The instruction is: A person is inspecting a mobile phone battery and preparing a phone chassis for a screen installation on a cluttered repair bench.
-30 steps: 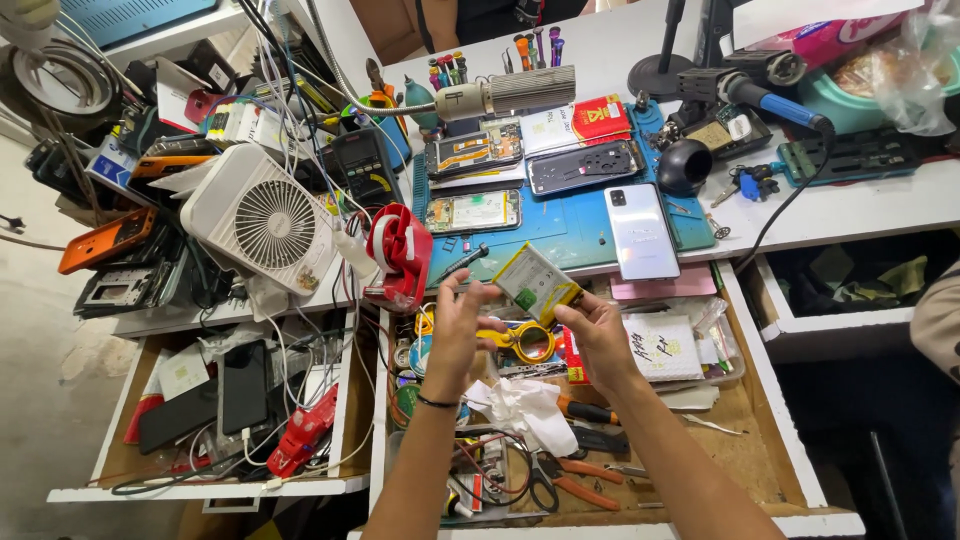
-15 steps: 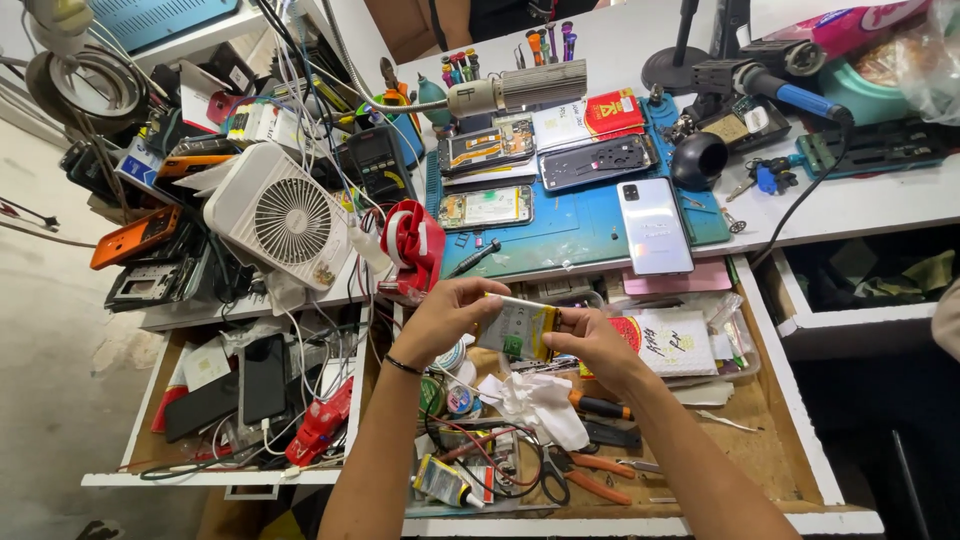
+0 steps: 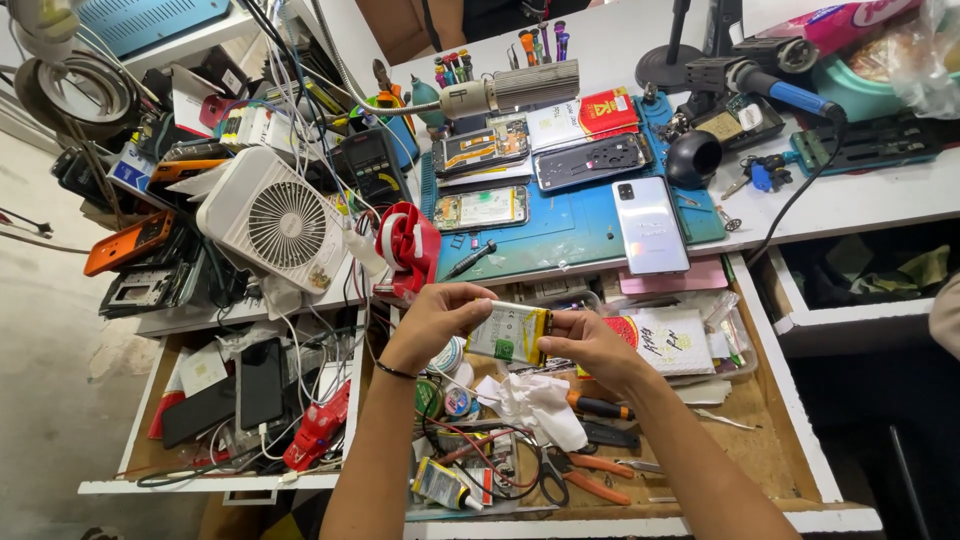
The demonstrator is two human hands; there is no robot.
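The flat phone battery (image 3: 510,333) hangs in the air over your open, cluttered drawer (image 3: 770,420), just short of the tabletop (image 3: 850,195) edge. Your left hand (image 3: 432,320) and right hand (image 3: 590,345) pinch its ends with their fingers.

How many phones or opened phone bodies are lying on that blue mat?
4. A closed silver phone lies back-up at the mat's right. Three opened phone bodies: one upper left, one lower left, a dark frame upper middle. Clutter may hide more.
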